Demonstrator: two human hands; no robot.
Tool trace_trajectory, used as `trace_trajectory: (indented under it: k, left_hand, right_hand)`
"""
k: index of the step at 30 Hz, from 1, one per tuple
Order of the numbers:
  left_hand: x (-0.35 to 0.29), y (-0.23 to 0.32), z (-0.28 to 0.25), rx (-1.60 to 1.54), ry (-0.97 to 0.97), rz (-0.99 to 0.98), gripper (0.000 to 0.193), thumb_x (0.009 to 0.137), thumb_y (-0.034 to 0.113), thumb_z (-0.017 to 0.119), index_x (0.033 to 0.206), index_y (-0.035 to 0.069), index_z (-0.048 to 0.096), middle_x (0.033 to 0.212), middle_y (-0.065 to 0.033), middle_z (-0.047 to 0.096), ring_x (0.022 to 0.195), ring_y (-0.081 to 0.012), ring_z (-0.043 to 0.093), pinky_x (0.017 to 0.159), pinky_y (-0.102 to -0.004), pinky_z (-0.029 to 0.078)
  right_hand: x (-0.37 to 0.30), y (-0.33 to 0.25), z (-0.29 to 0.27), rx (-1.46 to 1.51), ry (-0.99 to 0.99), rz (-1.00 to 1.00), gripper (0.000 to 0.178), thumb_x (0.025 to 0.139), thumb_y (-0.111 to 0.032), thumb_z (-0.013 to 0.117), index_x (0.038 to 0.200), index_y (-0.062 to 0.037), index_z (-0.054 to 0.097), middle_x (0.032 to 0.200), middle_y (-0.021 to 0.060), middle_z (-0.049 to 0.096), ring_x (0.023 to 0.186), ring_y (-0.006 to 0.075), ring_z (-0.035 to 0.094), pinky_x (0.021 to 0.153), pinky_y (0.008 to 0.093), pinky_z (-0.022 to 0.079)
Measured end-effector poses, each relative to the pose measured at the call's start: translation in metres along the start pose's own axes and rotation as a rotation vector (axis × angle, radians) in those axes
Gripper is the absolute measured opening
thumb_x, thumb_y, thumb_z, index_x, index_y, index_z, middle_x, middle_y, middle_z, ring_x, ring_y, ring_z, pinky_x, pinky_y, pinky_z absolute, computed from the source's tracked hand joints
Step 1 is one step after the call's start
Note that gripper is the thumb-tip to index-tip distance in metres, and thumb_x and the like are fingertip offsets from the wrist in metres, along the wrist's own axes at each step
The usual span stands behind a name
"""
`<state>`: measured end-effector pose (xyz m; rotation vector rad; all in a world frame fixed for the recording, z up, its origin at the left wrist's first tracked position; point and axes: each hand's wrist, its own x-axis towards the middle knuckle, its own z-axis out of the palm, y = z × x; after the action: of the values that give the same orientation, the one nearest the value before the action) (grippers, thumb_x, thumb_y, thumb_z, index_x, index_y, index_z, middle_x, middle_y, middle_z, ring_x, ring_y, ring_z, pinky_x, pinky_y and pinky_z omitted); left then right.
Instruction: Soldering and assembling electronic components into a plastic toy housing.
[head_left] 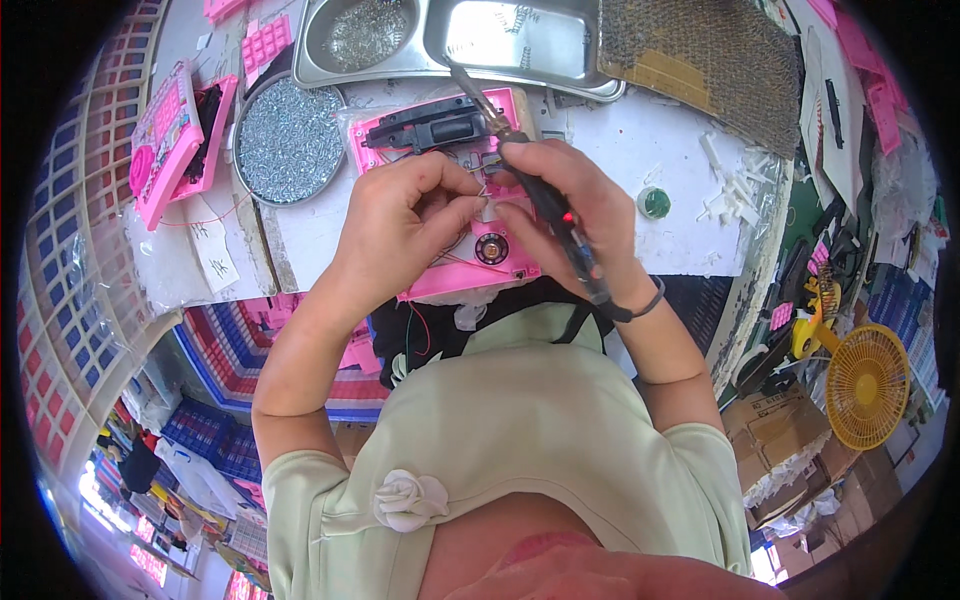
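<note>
A pink plastic toy housing (460, 281) lies open in front of me, with a black part (430, 127), thin wires and a small round speaker (492, 249) inside. Over its middle, my left hand (410, 210) pinches what looks like a thin wire; the fingertips partly hide it. My right hand (585, 200) grips a soldering iron (545, 200), a black-handled tool with a small red light. Its metal tip points up and left, away from the housing. The thumb and fingertips of that hand meet close to the left fingertips, above the housing.
A round dish of screws (290, 140) stands left of the housing. Beyond is a metal tray (430, 75) with springs. To the left lies another pink toy assembly (180, 140); to the right are a small green-filled pot (654, 203), white plastic bits (735, 190) and a yellow fan (867, 387).
</note>
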<state>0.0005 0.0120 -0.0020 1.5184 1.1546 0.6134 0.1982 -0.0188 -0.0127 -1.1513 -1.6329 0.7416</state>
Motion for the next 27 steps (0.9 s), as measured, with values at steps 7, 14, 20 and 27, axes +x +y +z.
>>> trace_trajectory:
  k: [7,14,20,27]
  left_hand:
    - [0.000,-0.002,-0.003,-0.054,-0.051,-0.041,0.008,0.085,0.001,0.074,0.090,0.000,0.068,0.071,-0.0044,0.061,0.056,-0.0092,0.052,0.052,-0.0266,0.042]
    - [0.002,0.000,-0.008,0.273,-0.153,0.335,0.013,0.082,-0.002,0.072,0.094,0.001,0.067,0.090,-0.0092,0.062,0.077,-0.0239,0.063,0.067,-0.0344,0.051]
    - [-0.004,0.009,-0.010,0.400,-0.221,0.372,0.015,0.077,-0.002,0.072,0.089,0.003,0.064,0.111,-0.0103,0.059,0.085,-0.0256,0.063,0.073,-0.0351,0.052]
    - [0.002,0.006,-0.009,0.481,-0.227,0.450,0.018,0.074,0.000,0.073,0.087,0.004,0.062,0.111,-0.0095,0.059,0.087,-0.0261,0.063,0.074,-0.0363,0.053]
  right_hand:
    - [-0.003,0.007,0.007,-0.038,0.002,-0.112,0.060,0.075,0.008,0.078,0.129,-0.0085,0.059,0.098,0.0114,0.068,0.089,0.0258,0.070,0.080,0.0351,0.056]
    - [-0.011,-0.003,-0.020,-0.110,0.021,-0.064,0.049,0.075,0.005,0.080,0.119,-0.0038,0.063,0.095,0.0121,0.069,0.087,0.0245,0.067,0.082,0.0361,0.054]
    - [-0.030,0.000,-0.075,0.269,-0.017,0.070,0.027,0.072,0.002,0.075,0.098,0.0023,0.070,0.073,0.0114,0.066,0.064,0.0219,0.054,0.069,0.0356,0.047]
    - [-0.024,0.004,-0.069,0.304,-0.197,0.062,0.016,0.073,-0.001,0.072,0.089,-0.0001,0.072,0.068,0.0089,0.068,0.055,0.0221,0.054,0.072,0.0355,0.049]
